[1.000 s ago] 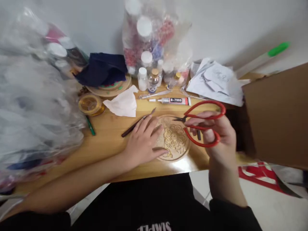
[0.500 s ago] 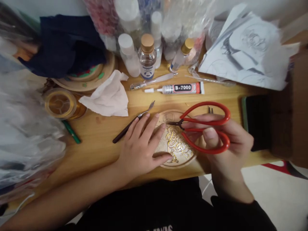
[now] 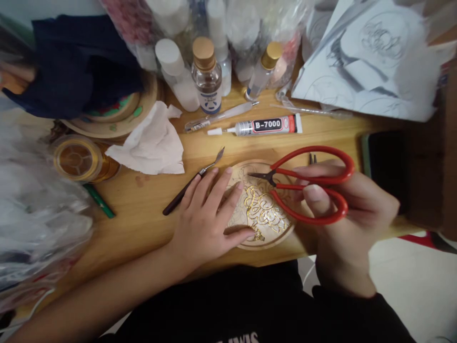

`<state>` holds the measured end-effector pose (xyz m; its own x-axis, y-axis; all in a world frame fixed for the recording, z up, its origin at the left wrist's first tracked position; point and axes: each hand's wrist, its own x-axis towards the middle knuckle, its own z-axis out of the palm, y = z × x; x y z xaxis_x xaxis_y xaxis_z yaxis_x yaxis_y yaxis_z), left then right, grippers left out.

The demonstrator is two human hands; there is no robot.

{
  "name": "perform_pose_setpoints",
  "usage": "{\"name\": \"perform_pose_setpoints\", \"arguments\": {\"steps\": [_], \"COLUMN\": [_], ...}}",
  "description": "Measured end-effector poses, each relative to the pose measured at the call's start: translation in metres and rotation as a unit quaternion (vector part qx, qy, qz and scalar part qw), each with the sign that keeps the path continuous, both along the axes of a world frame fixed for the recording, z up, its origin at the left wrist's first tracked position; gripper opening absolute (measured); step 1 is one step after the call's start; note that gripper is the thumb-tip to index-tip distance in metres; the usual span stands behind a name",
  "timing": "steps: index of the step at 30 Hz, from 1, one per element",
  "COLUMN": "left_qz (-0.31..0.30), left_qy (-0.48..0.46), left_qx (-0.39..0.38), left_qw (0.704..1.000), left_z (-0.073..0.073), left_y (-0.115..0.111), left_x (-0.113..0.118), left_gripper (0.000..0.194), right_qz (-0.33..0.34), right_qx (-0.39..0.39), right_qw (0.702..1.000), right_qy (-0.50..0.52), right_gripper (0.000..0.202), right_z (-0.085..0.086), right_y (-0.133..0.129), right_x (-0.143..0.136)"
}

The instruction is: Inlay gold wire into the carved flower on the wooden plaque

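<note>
My left hand (image 3: 205, 219) lies flat with fingers spread over the left side of a round wooden plate (image 3: 250, 244). On the plate, gold wire (image 3: 266, 212) forms a curling raised design, and pencil lines show on its bare part. My right hand (image 3: 342, 209) is closed on red-handled scissors (image 3: 314, 178), held above the plate's right side. Their dark blades point left and look nearly closed. A palette knife (image 3: 185, 190) with a dark handle rests on the table, partly beneath my left fingertips.
A B-7000 glue tube (image 3: 267, 125) and a clear pen-like tool (image 3: 223, 116) lie behind the plate. Further back stand several bottles (image 3: 207, 81). To the left are crumpled tissue (image 3: 150, 143), a spool of gold wire (image 3: 80, 157) and a green pen (image 3: 100, 200). A phone (image 3: 385, 171) lies right.
The scissors and my right hand have shifted slightly right. My left hand stays on the plate. The whole view has moved a little.
</note>
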<state>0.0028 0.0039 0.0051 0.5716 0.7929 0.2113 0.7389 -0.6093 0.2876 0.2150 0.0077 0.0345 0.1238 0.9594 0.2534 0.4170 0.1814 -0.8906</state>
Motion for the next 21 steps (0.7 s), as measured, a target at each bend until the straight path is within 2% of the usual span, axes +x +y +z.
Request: {"name": "perform_pose_setpoints", "arguments": {"steps": [7, 11, 17, 21], "left_qz": [0.002, 0.002, -0.006, -0.003], "left_qy": [0.007, 0.010, 0.004, 0.003], "left_qx": [0.002, -0.004, 0.009, -0.001], "left_qw": [1.000, 1.000, 1.000, 1.000], "left_z": [-0.001, -0.002, -0.002, -0.003], "left_y": [-0.001, -0.001, 0.000, 0.000], "left_x": [-0.001, -0.001, -0.001, -0.002], "left_gripper": [0.072, 0.072, 0.072, 0.070], "right_qz": [0.024, -0.006, 0.028, 0.028], "right_qx": [0.044, 0.051, 0.054, 0.053], "right_qw": [0.999, 0.999, 0.998, 0.998], "right_qy": [0.017, 0.001, -0.015, -0.030], "right_gripper": [0.018, 0.017, 0.020, 0.020], "right_z": [0.002, 0.003, 0.001, 0.000], "right_y": [-0.007, -0.009, -0.008, -0.009], "right_x": [-0.002, -0.008, -0.009, -0.006]}}
